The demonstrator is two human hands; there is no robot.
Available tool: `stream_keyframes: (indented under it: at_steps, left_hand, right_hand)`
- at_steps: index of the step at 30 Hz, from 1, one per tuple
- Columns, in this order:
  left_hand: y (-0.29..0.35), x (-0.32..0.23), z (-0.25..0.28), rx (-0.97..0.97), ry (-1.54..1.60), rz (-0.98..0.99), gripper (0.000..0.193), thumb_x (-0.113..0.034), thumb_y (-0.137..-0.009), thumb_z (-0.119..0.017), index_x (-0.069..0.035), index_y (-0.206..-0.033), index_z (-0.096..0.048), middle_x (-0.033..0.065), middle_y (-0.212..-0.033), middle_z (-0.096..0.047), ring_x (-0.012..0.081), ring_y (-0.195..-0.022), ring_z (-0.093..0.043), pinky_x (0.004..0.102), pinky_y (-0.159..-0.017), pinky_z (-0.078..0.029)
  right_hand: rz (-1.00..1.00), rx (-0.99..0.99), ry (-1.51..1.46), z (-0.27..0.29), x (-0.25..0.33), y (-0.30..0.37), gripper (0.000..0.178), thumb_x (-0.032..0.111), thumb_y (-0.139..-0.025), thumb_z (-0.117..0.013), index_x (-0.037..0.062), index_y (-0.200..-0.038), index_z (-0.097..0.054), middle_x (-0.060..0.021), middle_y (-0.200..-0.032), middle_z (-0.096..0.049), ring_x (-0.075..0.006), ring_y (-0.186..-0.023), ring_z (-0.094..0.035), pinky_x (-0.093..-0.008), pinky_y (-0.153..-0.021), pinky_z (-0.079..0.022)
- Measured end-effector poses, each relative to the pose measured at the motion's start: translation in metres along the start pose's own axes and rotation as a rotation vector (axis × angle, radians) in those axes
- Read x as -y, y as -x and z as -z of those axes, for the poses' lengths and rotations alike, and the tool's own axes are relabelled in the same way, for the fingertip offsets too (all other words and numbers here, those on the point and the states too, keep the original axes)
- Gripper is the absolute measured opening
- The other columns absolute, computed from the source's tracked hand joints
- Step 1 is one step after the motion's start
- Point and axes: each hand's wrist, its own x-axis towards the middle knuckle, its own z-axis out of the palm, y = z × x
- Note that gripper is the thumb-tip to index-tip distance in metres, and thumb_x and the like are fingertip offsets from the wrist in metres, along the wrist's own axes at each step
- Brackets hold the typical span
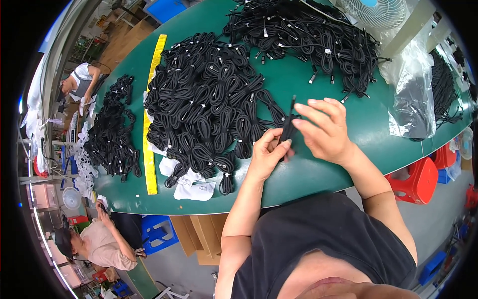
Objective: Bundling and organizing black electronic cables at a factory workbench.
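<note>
Above the green table's near side, my left hand (269, 153) is closed around a coiled black cable (289, 127), pinching it between thumb and fingers. The cable stands upright, one end sticking up past the fingers. Just right of it, my right hand (326, 130) is raised with fingers apart, its fingertips close to the cable; whether they touch it I cannot tell. A big heap of bundled black cables (199, 99) lies left of my hands. Farther back is a second heap of black cables (308, 40) with silvery connectors, looser than the first.
A yellow strip (151, 119) runs across the green table (239, 195), parting off a smaller cable pile (112, 129). White bags (195, 191) lie at the near edge. A clear plastic bag (412, 94) and fan (376, 11) are at right. Red stools (416, 182) stand below. Two people work at left.
</note>
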Motion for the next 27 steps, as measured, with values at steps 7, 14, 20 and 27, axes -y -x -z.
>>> stream_keyframes:
  at_steps: [7,14,20,27]
  left_hand:
    - [-0.005,-0.010,-0.001,-0.248,-0.292,-0.324,0.033,0.001,-0.071,-0.069,0.002,-0.103,-0.060,0.0018,-0.080,-0.054,0.0078,-0.072,-0.052,0.0196,-0.064,-0.042]
    - [-0.003,-0.006,-0.004,-0.162,-0.713,-0.422,0.033,0.001,-0.068,-0.068,-0.001,-0.100,-0.061,0.0066,-0.079,-0.058,0.0125,-0.071,-0.057,0.0227,-0.063,-0.045]
    - [-0.004,-0.010,-0.004,-0.259,-0.730,-0.402,0.033,0.000,-0.067,-0.069,-0.001,-0.100,-0.061,0.0068,-0.078,-0.058,0.0118,-0.067,-0.056,0.0220,-0.060,-0.045]
    - [-0.006,-0.007,-0.002,-0.163,-0.765,-0.438,0.032,0.000,-0.068,-0.068,-0.001,-0.099,-0.062,0.0053,-0.077,-0.058,0.0096,-0.068,-0.055,0.0213,-0.060,-0.044]
  right_hand:
    - [-0.094,0.272,-0.131,-0.002,-0.017,0.005,0.022,0.007,-0.067,-0.065,0.0057,-0.088,-0.059,-0.0045,-0.084,-0.054,-0.0205,-0.084,-0.054,-0.0383,-0.080,-0.040]
    - [0.101,0.362,-0.142,-0.010,-0.009,0.013,0.018,0.007,-0.065,-0.057,0.0052,-0.083,-0.058,-0.0035,-0.079,-0.050,-0.0195,-0.073,-0.051,-0.0335,-0.071,-0.040]
    - [-0.012,0.317,-0.125,-0.010,-0.011,0.012,0.017,0.005,-0.066,-0.057,0.0036,-0.083,-0.058,-0.0053,-0.081,-0.050,-0.0209,-0.074,-0.051,-0.0322,-0.068,-0.041]
    - [-0.055,0.336,-0.285,-0.015,-0.011,0.017,0.022,0.001,-0.064,-0.063,0.0028,-0.085,-0.057,-0.0070,-0.082,-0.050,-0.0240,-0.077,-0.052,-0.0327,-0.066,-0.042]
